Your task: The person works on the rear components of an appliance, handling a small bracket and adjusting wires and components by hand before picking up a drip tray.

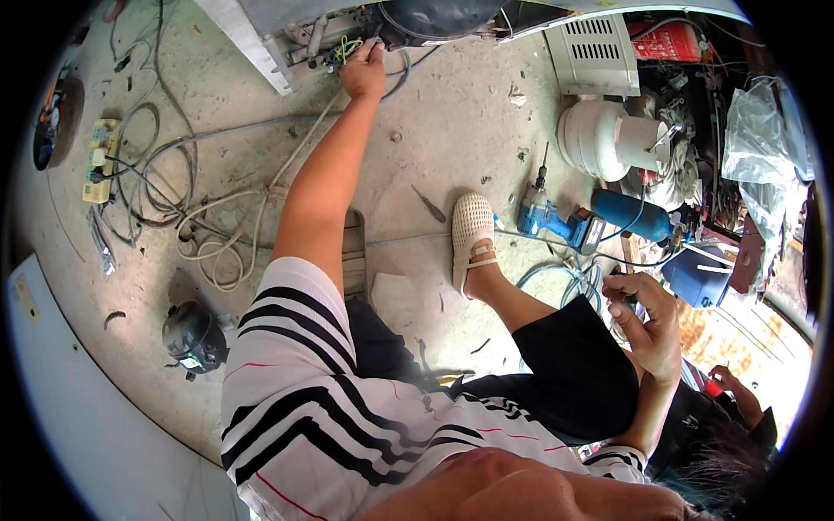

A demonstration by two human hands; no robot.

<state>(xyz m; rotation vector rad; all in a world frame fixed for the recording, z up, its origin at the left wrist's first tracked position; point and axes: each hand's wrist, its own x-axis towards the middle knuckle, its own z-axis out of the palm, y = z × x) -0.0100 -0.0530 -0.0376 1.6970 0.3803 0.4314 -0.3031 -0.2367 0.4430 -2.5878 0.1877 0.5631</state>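
Note:
My left hand (364,71) reaches far forward to the underside of a pale metal cabinet. Its fingers are pinched together beside a black compressor (441,17), and what lies between them is hidden. Thin yellow-green wires (347,47) run right next to these fingers, among metal tubes. Off to the right, raised near my knee, my right hand (647,328) is curled closed. Something small and dark shows between its thumb and fingers, too covered to name.
A blue cordless drill (543,211), a blue cylinder (632,217) and a grey gas tank (592,139) are at right. A screwdriver (428,204) lies by my shoe. Cables and a power strip (102,161) spread left, with another compressor (193,334) nearer. Another person (721,425) is at lower right.

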